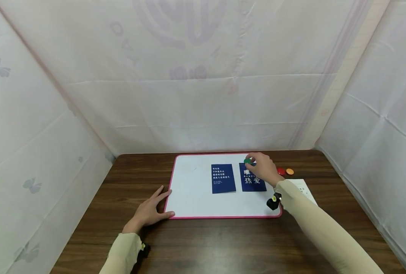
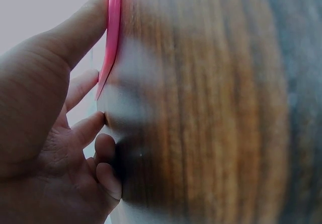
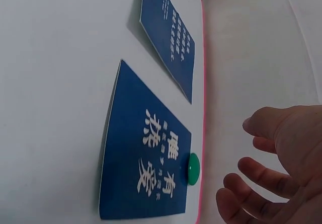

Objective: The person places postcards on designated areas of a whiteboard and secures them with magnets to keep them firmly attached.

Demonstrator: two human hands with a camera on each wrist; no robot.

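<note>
A white board with a pink rim (image 1: 196,198) lies on the wooden table (image 1: 223,243). Two dark blue cards with white characters lie on it, one in the middle (image 1: 223,178) and one to its right (image 1: 254,183). A green round magnet (image 1: 247,161) sits at the top edge of the right card (image 3: 143,153). My right hand (image 1: 262,167) hovers just over that magnet (image 3: 193,168); in the right wrist view its fingers (image 3: 261,176) are spread and apart from it. My left hand (image 1: 151,209) lies flat on the table, fingers straight against the board's lower left corner (image 2: 114,27).
A red magnet (image 1: 281,171) and an orange magnet (image 1: 290,171) lie on the table just right of the board. A white printed sheet (image 1: 305,190) lies beside them. White cloth walls enclose the table on three sides.
</note>
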